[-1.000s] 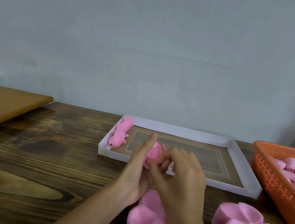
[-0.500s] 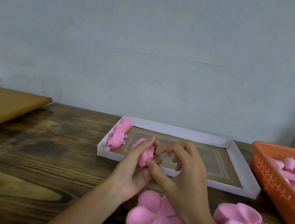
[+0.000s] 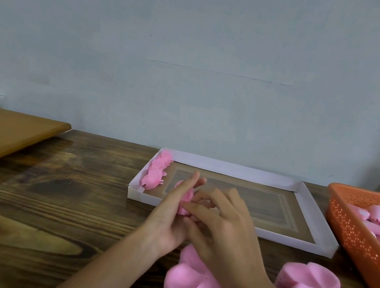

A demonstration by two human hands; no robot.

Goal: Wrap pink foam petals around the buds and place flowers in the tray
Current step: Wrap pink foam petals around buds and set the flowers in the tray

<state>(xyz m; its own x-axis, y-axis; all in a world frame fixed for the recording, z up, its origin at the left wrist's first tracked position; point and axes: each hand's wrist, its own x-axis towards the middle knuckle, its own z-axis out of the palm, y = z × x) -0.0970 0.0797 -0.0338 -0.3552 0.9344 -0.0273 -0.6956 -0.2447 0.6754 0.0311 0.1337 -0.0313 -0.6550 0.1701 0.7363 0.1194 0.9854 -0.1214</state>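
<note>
A small pink foam flower [image 3: 186, 198] sat between both hands above the dark wooden table [image 3: 52, 196], at the near rim of the white cardboard tray [image 3: 230, 170]. The left hand [image 3: 166, 221] cupped it, and the right hand [image 3: 229, 232] had its fingers pinched on the petals. A row of finished pink flowers [image 3: 156, 172] lay along the tray's left wall.
</note>
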